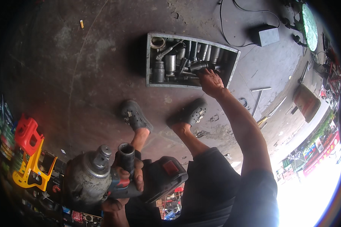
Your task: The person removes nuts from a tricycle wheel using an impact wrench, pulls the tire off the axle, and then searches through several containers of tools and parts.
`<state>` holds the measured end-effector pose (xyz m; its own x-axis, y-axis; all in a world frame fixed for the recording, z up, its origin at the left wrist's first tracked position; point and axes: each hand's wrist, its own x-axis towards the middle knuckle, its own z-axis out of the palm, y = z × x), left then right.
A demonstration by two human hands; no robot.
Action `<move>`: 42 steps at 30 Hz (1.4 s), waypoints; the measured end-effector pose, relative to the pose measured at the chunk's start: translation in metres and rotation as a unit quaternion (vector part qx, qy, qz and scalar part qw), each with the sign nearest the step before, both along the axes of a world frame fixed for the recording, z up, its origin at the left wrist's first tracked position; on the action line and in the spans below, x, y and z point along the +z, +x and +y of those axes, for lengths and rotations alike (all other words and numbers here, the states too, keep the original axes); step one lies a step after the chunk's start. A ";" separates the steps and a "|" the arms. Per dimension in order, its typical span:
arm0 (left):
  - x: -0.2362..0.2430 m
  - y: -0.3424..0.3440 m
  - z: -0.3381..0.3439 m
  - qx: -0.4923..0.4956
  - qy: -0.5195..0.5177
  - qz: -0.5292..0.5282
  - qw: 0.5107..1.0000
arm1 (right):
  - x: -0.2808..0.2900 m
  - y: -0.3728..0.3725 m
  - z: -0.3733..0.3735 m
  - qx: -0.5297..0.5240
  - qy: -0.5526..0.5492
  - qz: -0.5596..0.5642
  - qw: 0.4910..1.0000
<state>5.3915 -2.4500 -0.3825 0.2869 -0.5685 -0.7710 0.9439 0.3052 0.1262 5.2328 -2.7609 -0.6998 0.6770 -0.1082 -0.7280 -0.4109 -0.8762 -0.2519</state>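
My left hand [138,176] is closed round the handle of a cordless impact wrench [88,179], with its battery pack toward my knees. The same hand pins a dark deep socket [126,157] upright beside the wrench's square drive, not on it. My right hand [211,80] reaches over the near edge of a grey metal box [151,60]. Its fingers are bent round a dark socket [198,67] among the others, and the fingertips are partly hidden. Several steel sockets [170,64] and a jointed adapter [168,51] fill the box.
A ring-shaped tape roll [157,42] lies in the box's far left corner. Beyond it at right sits a small grey block [268,36] near a black cable. A T-shaped bar [258,100] lies on the floor. Red [28,134] and yellow [36,166] plastic stools stand at left.
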 end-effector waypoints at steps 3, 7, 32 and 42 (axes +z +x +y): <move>-0.006 -0.001 -0.001 0.001 0.018 0.000 1.000 | 0.005 0.016 0.014 -0.071 0.034 0.063 0.995; -0.007 -0.003 -0.001 0.005 0.006 -0.021 1.000 | -0.005 0.017 0.022 -0.173 0.001 0.072 0.982; 0.005 -0.011 -0.009 -0.060 -0.013 -0.139 0.988 | 0.024 0.001 0.036 -0.185 -0.046 -0.009 0.982; 0.001 -0.017 -0.020 -0.037 0.069 -0.087 0.993 | 0.038 0.032 0.014 -0.040 -0.024 -0.008 0.999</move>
<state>5.3747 -2.4702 -0.3810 0.3841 -0.4864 -0.7848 0.9233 0.2037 0.3256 5.2644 -2.7465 -0.6623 0.6764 -0.1965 -0.7098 -0.4758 -0.8522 -0.2176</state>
